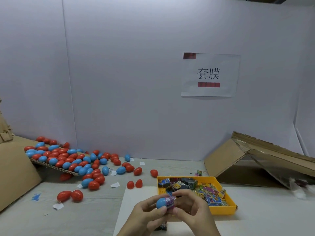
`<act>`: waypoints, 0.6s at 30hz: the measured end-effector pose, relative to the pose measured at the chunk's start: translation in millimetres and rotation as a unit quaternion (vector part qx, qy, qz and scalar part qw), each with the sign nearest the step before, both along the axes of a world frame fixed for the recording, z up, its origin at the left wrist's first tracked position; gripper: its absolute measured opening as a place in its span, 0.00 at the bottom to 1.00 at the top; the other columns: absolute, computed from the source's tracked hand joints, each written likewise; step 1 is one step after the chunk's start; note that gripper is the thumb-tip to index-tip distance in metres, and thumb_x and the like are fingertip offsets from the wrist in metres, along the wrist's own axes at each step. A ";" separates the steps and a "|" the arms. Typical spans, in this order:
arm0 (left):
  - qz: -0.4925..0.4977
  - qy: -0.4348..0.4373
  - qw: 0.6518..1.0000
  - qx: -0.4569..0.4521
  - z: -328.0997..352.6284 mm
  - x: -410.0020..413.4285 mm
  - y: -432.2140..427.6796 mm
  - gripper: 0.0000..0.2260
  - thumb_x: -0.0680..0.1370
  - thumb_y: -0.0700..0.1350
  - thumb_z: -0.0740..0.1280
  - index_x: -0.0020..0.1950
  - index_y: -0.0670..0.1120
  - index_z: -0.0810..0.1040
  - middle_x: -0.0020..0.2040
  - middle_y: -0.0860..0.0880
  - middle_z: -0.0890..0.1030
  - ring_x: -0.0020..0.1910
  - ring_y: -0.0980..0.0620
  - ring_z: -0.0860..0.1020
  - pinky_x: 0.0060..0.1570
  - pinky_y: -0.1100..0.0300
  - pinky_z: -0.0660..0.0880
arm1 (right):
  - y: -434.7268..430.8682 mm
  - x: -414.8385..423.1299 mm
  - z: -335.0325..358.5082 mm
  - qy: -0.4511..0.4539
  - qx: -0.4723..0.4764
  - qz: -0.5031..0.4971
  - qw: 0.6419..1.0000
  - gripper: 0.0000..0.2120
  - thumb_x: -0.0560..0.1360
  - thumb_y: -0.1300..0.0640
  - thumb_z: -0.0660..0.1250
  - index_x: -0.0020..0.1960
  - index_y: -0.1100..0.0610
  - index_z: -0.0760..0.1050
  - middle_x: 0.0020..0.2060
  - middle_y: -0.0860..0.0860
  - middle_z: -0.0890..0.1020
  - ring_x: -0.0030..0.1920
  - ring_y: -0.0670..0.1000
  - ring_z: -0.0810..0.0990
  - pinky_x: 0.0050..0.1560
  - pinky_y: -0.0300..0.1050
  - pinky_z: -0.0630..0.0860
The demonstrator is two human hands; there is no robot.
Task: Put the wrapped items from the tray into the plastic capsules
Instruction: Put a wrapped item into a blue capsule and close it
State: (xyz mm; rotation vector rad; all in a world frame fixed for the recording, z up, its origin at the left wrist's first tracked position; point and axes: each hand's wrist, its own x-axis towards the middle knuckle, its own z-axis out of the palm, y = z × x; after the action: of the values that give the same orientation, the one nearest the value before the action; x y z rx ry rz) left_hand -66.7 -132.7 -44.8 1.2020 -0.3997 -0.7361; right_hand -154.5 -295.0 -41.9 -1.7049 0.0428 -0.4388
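Head view: left hand grips a blue capsule steady while right hand pinches a wrapped item into its mouth.

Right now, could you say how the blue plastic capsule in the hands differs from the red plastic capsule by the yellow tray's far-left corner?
The left hand grips the blue plastic capsule; the red plastic capsule lies on the table. The blue one has a purple wrapped item protruding; the red one looks closed. Both are egg-shaped.
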 end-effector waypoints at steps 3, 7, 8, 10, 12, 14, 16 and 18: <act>0.011 -0.013 1.000 0.008 -1.2 0.7 -0.9 0.15 0.63 0.36 0.77 0.49 0.44 0.87 0.51 0.40 0.85 0.51 0.40 0.84 0.42 0.55 0.82 | -0.2 0.2 0.2 0.001 -0.001 -0.006 1.000 0.16 0.71 0.70 0.73 0.56 0.58 0.77 0.43 0.53 0.87 0.47 0.52 0.85 0.48 0.40 0.80; 0.091 -0.099 0.989 0.068 -2.5 -2.8 -5.9 0.15 0.64 0.46 0.79 0.50 0.52 0.86 0.51 0.45 0.85 0.52 0.44 0.83 0.43 0.55 0.82 | 1.4 0.1 -1.2 -0.001 0.011 -0.008 1.000 0.17 0.70 0.70 0.73 0.56 0.58 0.77 0.42 0.55 0.86 0.47 0.53 0.85 0.47 0.41 0.80; 0.103 -0.111 0.986 0.075 -2.6 -3.4 -6.4 0.13 0.66 0.46 0.79 0.50 0.53 0.85 0.50 0.47 0.85 0.51 0.45 0.83 0.42 0.56 0.82 | 1.8 0.1 -1.5 -0.002 0.014 -0.008 1.000 0.18 0.70 0.70 0.74 0.56 0.58 0.77 0.42 0.56 0.86 0.46 0.54 0.85 0.47 0.42 0.80; 0.115 -0.122 0.983 0.080 -3.0 -4.3 -6.3 0.13 0.66 0.48 0.79 0.49 0.54 0.86 0.46 0.50 0.86 0.50 0.46 0.83 0.41 0.57 0.81 | 2.3 -0.4 -1.8 -0.004 0.015 -0.006 1.000 0.18 0.70 0.70 0.74 0.57 0.57 0.77 0.41 0.57 0.86 0.46 0.54 0.85 0.46 0.43 0.80; 0.119 -0.117 0.983 0.081 -2.6 -5.7 -5.3 0.15 0.62 0.51 0.79 0.48 0.54 0.86 0.45 0.51 0.86 0.49 0.46 0.83 0.39 0.57 0.81 | 2.7 -0.8 -1.3 -0.007 0.017 -0.003 1.000 0.18 0.71 0.69 0.74 0.58 0.57 0.77 0.41 0.57 0.86 0.46 0.54 0.85 0.45 0.43 0.80; 0.120 -0.105 0.984 0.080 -1.6 -6.9 -4.8 0.17 0.60 0.52 0.79 0.48 0.52 0.87 0.45 0.49 0.86 0.47 0.45 0.84 0.39 0.57 0.81 | 3.5 -1.3 -0.8 -0.009 0.016 0.001 1.000 0.18 0.71 0.68 0.74 0.58 0.56 0.76 0.42 0.56 0.86 0.47 0.54 0.85 0.46 0.43 0.80; 0.107 -0.084 0.988 0.066 -1.7 -6.6 -3.7 0.17 0.60 0.50 0.79 0.48 0.50 0.87 0.46 0.46 0.86 0.46 0.46 0.85 0.40 0.57 0.81 | 4.1 -1.9 -0.6 -0.012 0.011 0.003 1.000 0.18 0.72 0.67 0.73 0.59 0.56 0.76 0.42 0.55 0.86 0.47 0.53 0.85 0.45 0.42 0.80; 0.082 -0.048 0.995 0.035 -0.9 -5.7 -1.3 0.14 0.62 0.46 0.79 0.47 0.47 0.88 0.48 0.44 0.86 0.47 0.46 0.85 0.41 0.57 0.81 | 4.4 -3.0 -0.4 -0.019 0.013 0.004 1.000 0.17 0.72 0.67 0.73 0.58 0.57 0.76 0.43 0.54 0.86 0.48 0.53 0.85 0.46 0.42 0.80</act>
State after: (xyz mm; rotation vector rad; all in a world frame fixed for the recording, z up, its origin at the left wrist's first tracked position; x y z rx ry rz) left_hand -72.4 -134.0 -45.7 1.3222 -0.3514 -0.5558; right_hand -157.5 -290.5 -42.2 -1.6700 0.0146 -0.4625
